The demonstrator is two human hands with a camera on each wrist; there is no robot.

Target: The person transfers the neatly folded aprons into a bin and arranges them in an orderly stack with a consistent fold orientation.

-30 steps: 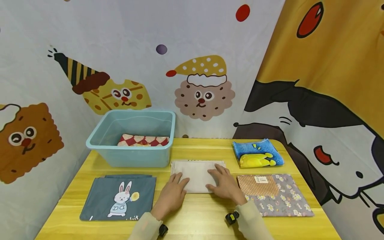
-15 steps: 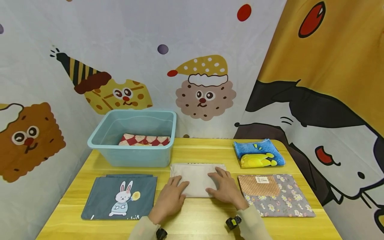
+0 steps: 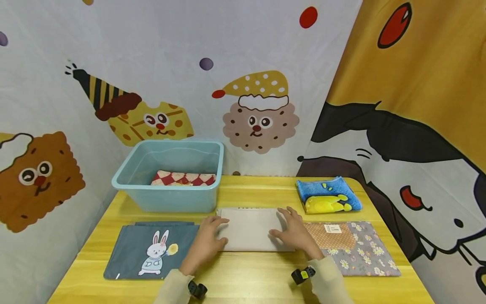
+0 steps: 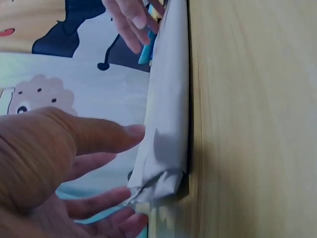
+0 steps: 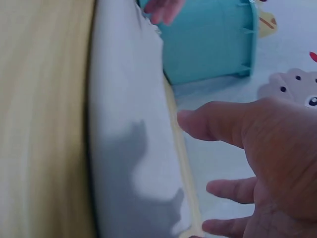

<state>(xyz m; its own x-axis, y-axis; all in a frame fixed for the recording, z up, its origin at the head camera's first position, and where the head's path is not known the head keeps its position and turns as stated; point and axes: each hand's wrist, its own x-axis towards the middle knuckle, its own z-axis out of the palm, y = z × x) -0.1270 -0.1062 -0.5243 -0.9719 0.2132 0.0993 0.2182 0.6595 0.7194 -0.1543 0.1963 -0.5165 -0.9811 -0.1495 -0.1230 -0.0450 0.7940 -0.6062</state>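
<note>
A folded off-white cloth (image 3: 252,230) lies on the wooden table (image 3: 258,278), with a strip of dark print along its far edge. At its left end is my left hand (image 3: 205,240), fingers spread and relaxed. My right hand (image 3: 298,232) hovers at the opposite end in a similar loose pose. Seen from the left wrist, my thumb (image 4: 106,135) and fingers stand around the bunched left end of the cloth (image 4: 168,99) without gripping it. In the right wrist view, my other thumb (image 5: 213,119) is apart from the flat cloth (image 5: 133,134).
Behind on the left stands a light blue bin (image 3: 174,199) holding a red-and-cream checked cloth (image 3: 182,178). A dark grey rabbit-print cloth (image 3: 125,249) lies left. On the right are a floral cloth (image 3: 364,253) and, farther back, a blue-and-yellow folded cloth (image 3: 328,195).
My hands have moved apart, from resting on the off-white cloth out to its two ends, and have come off its top. Earlier the cloth slid slightly toward me.
</note>
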